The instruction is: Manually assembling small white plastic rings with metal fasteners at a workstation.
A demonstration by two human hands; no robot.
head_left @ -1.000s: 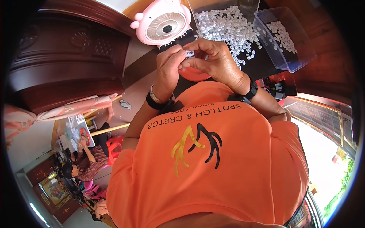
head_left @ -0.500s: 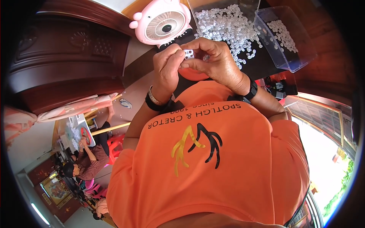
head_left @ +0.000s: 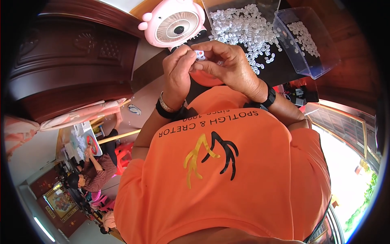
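A small white plastic piece [head_left: 199, 55] with round holes, one showing an orange-red spot, sits between my two hands above the table. My left hand [head_left: 176, 75] pinches it at its left side with thumb and fingers. From the other side, my right hand [head_left: 231, 67] has its forefinger and thumb closed at the piece. Below them is a round red container [head_left: 207, 79], mostly covered by my hands. Many small whitish pieces with two holes [head_left: 239, 26] lie heaped just beyond my right hand, some strewn toward it.
A pink animal-shaped fan [head_left: 178, 24] stands at the far left of the dark table [head_left: 282, 67]. At the right is a clear plastic box [head_left: 329, 67] holding more pieces. Off to the left, another person [head_left: 97, 175] works at a separate table; a sandal [head_left: 134, 109] lies on the floor.
The white piece has turned slightly between my fingers, and an orange-red spot now shows on it. Both hands stay in nearly the same place.
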